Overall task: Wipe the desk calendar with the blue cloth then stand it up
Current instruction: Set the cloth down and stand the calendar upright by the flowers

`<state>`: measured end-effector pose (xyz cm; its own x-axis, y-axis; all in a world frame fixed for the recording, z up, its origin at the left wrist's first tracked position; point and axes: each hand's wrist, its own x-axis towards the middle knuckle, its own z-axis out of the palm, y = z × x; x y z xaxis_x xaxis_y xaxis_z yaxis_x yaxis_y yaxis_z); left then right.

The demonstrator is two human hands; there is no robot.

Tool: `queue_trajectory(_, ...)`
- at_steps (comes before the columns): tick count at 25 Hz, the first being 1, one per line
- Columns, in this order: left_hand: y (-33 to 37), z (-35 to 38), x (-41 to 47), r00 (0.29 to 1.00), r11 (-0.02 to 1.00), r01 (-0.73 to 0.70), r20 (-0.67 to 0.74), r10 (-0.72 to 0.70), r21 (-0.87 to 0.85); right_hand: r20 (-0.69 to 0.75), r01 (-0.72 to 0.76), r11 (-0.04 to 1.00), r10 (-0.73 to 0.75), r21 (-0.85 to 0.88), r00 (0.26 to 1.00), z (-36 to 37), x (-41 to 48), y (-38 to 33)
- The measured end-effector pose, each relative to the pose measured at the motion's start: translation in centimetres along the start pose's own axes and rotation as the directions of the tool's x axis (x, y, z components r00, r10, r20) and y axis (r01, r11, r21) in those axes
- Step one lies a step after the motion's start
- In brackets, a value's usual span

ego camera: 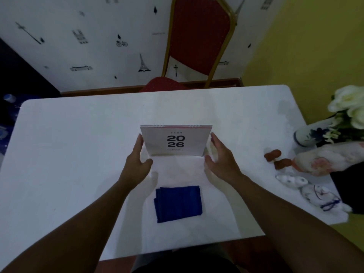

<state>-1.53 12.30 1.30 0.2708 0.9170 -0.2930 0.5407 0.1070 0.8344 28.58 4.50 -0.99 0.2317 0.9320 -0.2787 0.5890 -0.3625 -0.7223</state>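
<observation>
The desk calendar stands upright in the middle of the white table, its "2026" cover facing me and its spiral binding on top. My left hand is beside its left edge and my right hand beside its right edge. Both have their fingers spread, with the thumbs near the lower front corners. The fingertips are at the edges, and I cannot tell whether they touch. The folded blue cloth lies flat on the table, nearer to me than the calendar, between my forearms.
A red chair stands behind the table's far edge. On the right side are a vase with white flowers, two small brown pieces, a pale wrapped figure and small white ceramic pieces.
</observation>
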Motion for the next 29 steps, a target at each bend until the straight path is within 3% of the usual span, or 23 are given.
queue_trajectory(4, 3.0, 1.9, 0.1, 0.995, 0.98, -0.048, -0.091, 0.031, -0.192, -0.044, 0.009, 0.977, 0.0, 0.212, 0.999, 0.1, 0.1, -3.0)
queue_trajectory(8, 6.3, 3.8, 1.0, 0.996, 0.963, -0.078, -0.068, 0.062, -0.259, -0.126, -0.041, 0.932, 0.092, 0.361, 0.988, -1.9, -0.3, -3.3)
queue_trajectory(13, 12.2, 8.4, 3.9, 0.988, 0.956, -0.119, 0.063, 0.141, -0.268, -0.27, -0.078, 0.899, 0.211, 0.432, 0.94, -8.2, -0.5, -1.2)
queue_trajectory(20, 20.3, 17.7, 8.2, 0.936, 0.956, -0.151, 0.275, 0.22, -0.251, -0.433, -0.188, 0.866, 0.407, 0.464, 0.804, -16.2, -1.5, 4.1)
queue_trajectory(24, 22.0, 21.6, 9.7, 0.919, 0.964, -0.145, 0.33, 0.215, -0.224, -0.434, -0.155, 0.788, 0.479, 0.596, 0.763, -18.1, -1.4, 5.9)
queue_trajectory(29, 21.7, 24.3, 11.1, 0.916, 0.974, -0.101, 0.364, 0.171, -0.204, -0.431, -0.221, 0.758, 0.556, 0.613, 0.711, -17.7, -0.7, 7.9)
